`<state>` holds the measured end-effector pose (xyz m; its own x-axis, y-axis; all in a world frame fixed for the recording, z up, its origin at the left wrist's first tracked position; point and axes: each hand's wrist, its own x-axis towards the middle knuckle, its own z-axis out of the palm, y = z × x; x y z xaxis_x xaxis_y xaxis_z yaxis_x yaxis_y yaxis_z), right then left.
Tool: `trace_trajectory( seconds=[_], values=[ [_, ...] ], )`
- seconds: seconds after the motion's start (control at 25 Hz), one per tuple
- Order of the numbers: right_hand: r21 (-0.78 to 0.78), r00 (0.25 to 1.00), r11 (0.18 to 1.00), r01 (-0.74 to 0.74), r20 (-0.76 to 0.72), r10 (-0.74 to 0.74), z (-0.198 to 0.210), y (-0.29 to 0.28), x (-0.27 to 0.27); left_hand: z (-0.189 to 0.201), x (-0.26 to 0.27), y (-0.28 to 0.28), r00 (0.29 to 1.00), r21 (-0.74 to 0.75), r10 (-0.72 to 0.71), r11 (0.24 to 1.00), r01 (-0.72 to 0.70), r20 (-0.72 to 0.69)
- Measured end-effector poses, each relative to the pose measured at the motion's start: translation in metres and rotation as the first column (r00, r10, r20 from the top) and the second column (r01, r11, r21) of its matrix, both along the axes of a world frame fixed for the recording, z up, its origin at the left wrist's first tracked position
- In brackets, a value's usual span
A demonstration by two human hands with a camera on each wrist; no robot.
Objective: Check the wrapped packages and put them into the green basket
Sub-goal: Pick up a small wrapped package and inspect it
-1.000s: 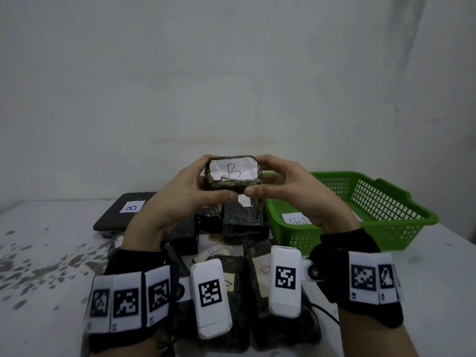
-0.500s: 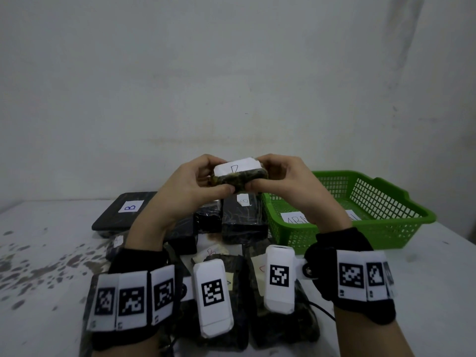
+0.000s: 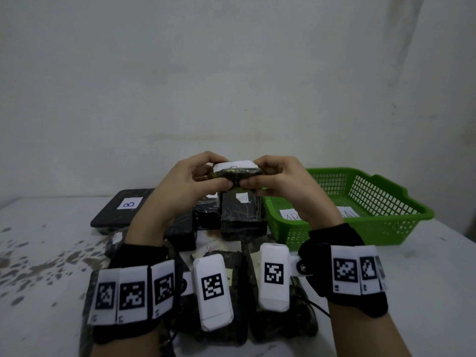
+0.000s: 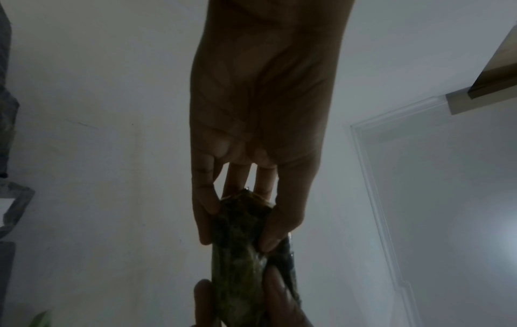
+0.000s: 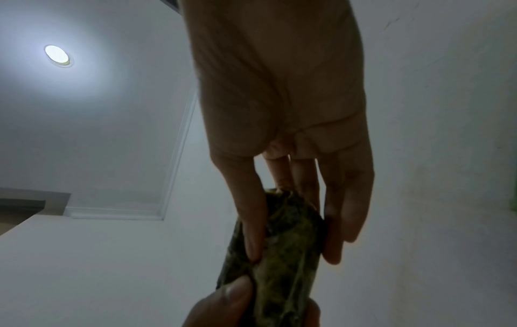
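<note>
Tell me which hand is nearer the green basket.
Right. The right hand holds the package just beside the green basket's near-left corner; the left hand grips the package's other end, farther away.

Basket [image 3: 360,228] right of packages [image 3: 242,215] on table [image 3: 425,279]

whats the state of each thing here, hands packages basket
left hand: grips held package's left end
right hand: grips its right end
held package: lifted, wrapped, label on top
green basket: on table, only paper label inside
flat package marked B: lying on table
</note>
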<state>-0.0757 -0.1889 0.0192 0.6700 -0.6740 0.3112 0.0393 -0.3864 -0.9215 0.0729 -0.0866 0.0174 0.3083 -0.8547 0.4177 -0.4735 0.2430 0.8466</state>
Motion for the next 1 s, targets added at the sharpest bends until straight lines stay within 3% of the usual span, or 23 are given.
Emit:
trace_trajectory(
  seconds=[0.4, 0.68, 1.0],
  values=[
    [-0.135, 0.999, 0.990, -0.031, -0.042, 0.026, -0.0030, -0.0022, 0.0002, -0.0022, -0.0008, -0.0017, 0.999, 0.033, 0.037, 0.999, -0.037, 0.000],
    [-0.121, 0.999, 0.992, -0.040, -0.021, 0.038, -0.0019, -0.0046, -0.0042, 0.0001, -0.0004, 0.0002, 0.999, 0.055, -0.004, 0.998, 0.001, 0.050],
    [-0.092, 0.983, 0.994, -0.065, -0.176, 0.048, -0.0009, -0.0042, -0.0077, -0.0025, 0.0039, -0.0019, 0.998, 0.060, 0.037, 0.998, -0.034, -0.055]
  ],
)
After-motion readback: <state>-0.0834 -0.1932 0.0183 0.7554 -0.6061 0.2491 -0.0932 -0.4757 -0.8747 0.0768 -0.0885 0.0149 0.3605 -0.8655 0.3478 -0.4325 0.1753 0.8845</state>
